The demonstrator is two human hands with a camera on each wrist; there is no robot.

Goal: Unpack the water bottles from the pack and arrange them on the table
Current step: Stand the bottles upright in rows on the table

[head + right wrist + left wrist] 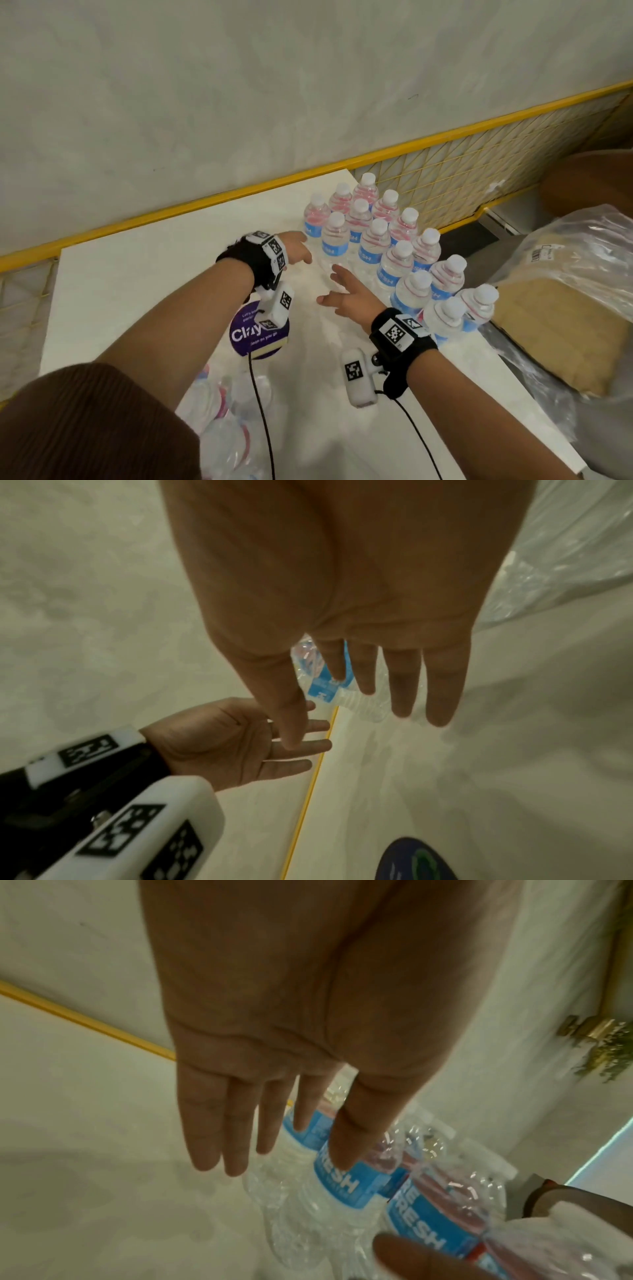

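Thin plastic bottles (394, 246) stand grouped on the table (137, 274): full, likely heavy, walls soft, slippery. Grip mid-body at the label. Left hand (296, 248) and right hand (352, 294) hover apart, fingers straight, empty.

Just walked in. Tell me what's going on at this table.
A person is unpacking small water bottles and standing them in rows at the far right of the white table. Both the left hand and the right hand are open and hold nothing, hovering beside the rows. More bottles lie in the clear plastic pack at the near edge, so the job isn't finished.
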